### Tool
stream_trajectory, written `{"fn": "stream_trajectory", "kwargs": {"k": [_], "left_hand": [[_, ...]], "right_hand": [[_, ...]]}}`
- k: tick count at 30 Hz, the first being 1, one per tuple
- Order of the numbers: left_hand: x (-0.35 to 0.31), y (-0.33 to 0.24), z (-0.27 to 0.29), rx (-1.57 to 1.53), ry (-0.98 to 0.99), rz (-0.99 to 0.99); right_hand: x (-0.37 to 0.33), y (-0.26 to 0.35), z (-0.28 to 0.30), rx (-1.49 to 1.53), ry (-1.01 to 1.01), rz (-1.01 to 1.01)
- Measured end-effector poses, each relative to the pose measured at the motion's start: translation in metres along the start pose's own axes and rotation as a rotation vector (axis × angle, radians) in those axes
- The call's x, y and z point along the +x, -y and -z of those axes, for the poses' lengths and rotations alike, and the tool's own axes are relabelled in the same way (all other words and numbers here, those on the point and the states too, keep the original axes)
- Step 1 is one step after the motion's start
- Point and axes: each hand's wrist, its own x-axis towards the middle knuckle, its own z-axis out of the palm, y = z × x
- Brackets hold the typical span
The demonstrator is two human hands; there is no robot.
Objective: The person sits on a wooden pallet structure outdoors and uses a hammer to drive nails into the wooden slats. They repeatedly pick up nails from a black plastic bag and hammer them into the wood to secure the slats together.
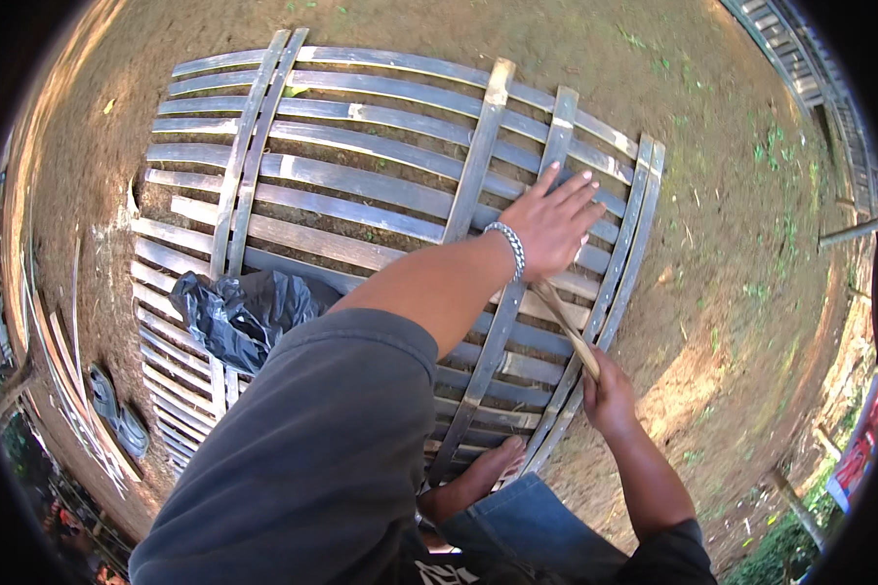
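the left hand lies with fingers spread over a grey slatted bamboo lattice; the right hand's fingers grip a pale wooden handle.

The left hand part-hides the wooden handle.

- Left hand: palm down, fingers spread over the slatted panel.
- Right hand: gripping a wooden handle; far end hidden near left wrist.
- Black plastic bag: crumpled, lying on panel.
- Bare foot: at panel's near edge.
- Sandals: on ground, left.
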Motion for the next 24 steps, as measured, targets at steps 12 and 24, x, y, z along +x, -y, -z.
{"fn": "stream_trajectory", "kwargs": {"k": [12, 24], "left_hand": [[0.001, -0.002, 0.001, -0.030, -0.032, -0.020], [-0.001, -0.005, 0.002, -0.033, -0.014, -0.019]], "right_hand": [[-0.030, -0.045, -0.014, 0.220, -0.003, -0.015], [-0.019, -0.018, -0.008, -0.022, 0.087, 0.028]]}}
